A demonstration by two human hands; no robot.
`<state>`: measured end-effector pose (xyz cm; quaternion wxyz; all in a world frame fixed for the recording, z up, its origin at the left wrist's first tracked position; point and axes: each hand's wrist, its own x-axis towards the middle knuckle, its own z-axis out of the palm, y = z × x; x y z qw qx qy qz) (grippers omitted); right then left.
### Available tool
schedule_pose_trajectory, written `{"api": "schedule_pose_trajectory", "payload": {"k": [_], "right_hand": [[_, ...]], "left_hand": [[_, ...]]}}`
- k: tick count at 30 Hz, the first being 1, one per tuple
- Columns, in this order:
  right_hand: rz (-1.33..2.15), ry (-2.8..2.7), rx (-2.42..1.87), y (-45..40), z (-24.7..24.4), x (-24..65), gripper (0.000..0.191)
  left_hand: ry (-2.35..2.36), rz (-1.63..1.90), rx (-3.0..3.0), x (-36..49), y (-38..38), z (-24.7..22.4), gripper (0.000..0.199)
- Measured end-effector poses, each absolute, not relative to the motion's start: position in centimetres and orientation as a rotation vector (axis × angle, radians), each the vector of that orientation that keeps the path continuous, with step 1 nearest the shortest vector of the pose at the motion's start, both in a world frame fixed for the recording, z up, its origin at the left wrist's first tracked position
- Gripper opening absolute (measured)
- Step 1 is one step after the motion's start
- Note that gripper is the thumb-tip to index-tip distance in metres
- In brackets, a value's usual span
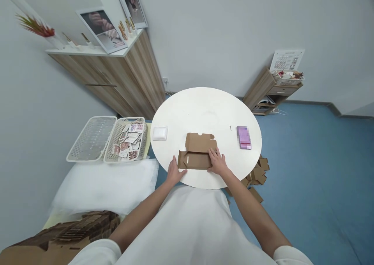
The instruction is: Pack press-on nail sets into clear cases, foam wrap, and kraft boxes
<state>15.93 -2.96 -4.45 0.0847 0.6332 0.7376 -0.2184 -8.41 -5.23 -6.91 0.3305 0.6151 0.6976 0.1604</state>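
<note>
A brown cardboard box point(198, 160) lies opened out near the front edge of the round white table point(207, 105), its lid flap folded back away from me. My left hand point(174, 173) is at the box's left end, thumb and fingers spread. At the right end, my right hand point(217, 162) rests on the cardboard with its fingers apart. To the left on the table is a small white packet point(160, 133). A purple box point(244, 137), partly pixelated, sits on the right side.
On the left stand an open white basket point(143, 140) of small packets, white wrapping sheets point(108, 183) and stacked brown cardboard point(70, 234). More cardboard pieces point(257, 174) lie below the table's right edge. Wooden cabinets point(137, 74) stand behind.
</note>
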Motion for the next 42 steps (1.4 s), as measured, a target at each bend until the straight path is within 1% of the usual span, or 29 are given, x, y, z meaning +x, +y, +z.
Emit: {"api": "schedule_pose_trajectory", "payload": {"k": [4,8,12,14,17,18,25,30,35,38,39,40,42], "right_hand": [[-0.735,2.170,1.919,-3.5,-4.6,15.0,0.104],[-0.786,2.149,1.967,-3.6,-4.8,14.3,0.101],[-0.846,2.140,1.975,-3.5,-4.8,13.6,0.103],[-0.853,2.152,1.961,-3.5,-4.8,13.1,0.103],[-0.829,2.146,1.951,-3.8,-4.8,12.5,0.106],[-0.819,2.145,1.944,-3.9,-4.8,12.4,0.108],[-0.795,2.199,1.762,-3.8,-4.1,13.0,0.119],[-0.745,2.216,1.654,-3.4,-3.7,13.5,0.124],[-0.715,2.225,1.618,-3.4,-3.6,13.2,0.123],[-0.694,2.236,1.604,-3.5,-3.7,13.3,0.122],[-0.684,2.236,1.603,-3.6,-3.8,13.4,0.122],[-0.675,2.236,1.600,-3.6,-3.8,13.5,0.122],[-0.660,2.239,1.590,-3.5,-3.9,13.7,0.122]], "left_hand": [[1.732,0.614,1.411,-9.4,-4.5,-8.0,0.069],[1.777,0.660,1.223,-8.8,-3.1,-7.2,0.055],[1.657,0.723,1.188,-8.3,-3.2,-6.4,0.041],[1.631,0.698,1.245,-8.0,-3.7,-6.3,0.041],[1.678,0.642,1.328,-7.7,-4.1,-6.2,0.053],[1.686,0.625,1.345,-7.7,-4.1,-6.1,0.054],[1.736,0.382,1.621,-8.2,-3.3,-5.8,0.034],[1.771,0.192,1.764,-8.2,-2.8,-5.4,0.029],[1.850,0.044,1.792,-7.7,-2.3,-5.0,0.029],[1.815,0.107,1.797,-8.0,-2.6,-4.8,0.032],[1.770,0.157,1.811,-8.2,-2.8,-4.7,0.039],[1.704,0.203,1.833,-8.5,-2.9,-4.6,0.050],[1.539,0.237,1.889,-9.0,-3.0,-4.5,0.083]]}}
